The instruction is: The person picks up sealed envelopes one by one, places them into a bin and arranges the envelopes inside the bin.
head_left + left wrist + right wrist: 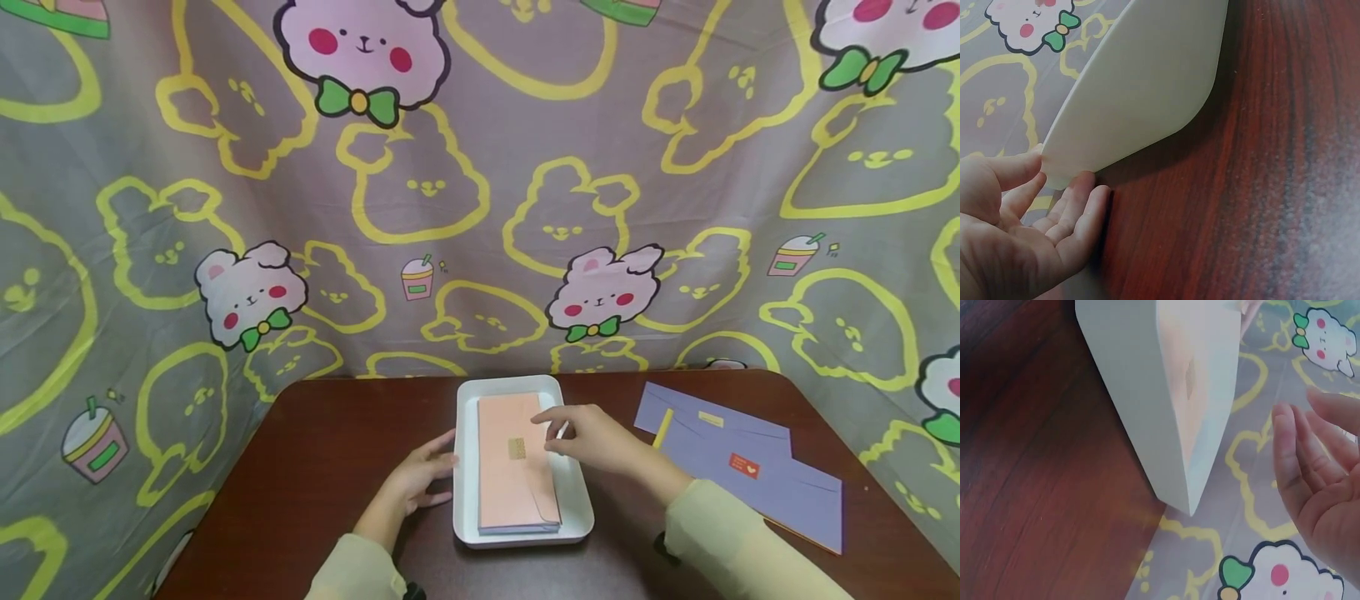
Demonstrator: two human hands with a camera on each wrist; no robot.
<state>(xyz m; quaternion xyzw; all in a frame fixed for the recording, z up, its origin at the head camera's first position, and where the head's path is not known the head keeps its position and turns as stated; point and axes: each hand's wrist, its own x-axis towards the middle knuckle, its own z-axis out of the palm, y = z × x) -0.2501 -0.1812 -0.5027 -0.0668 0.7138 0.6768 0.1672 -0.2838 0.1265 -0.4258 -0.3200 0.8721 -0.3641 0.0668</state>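
Note:
A white tray (574, 510) sits at mid-table with a stack of envelopes in it. On top lies a pink envelope (501, 496) bearing a gold sticker (517, 448); bluish-purple paper edges show beneath it. At the tray's left side, my left hand (414, 479) holds it, thumb at the rim and fingers by the lower outer wall, as the left wrist view shows on the tray wall (1141, 87). My right hand (594, 435) hovers above the stack's right edge, fingers loosely bent. In the right wrist view this hand (1329, 481) holds nothing.
On the right of the brown table (330, 450) lie overlapping purple envelopes, one with a yellow label (711, 419), another with a red sticker (745, 466). Yellow-orange edges stick out beneath them. A patterned cloth (480, 200) hangs behind the table.

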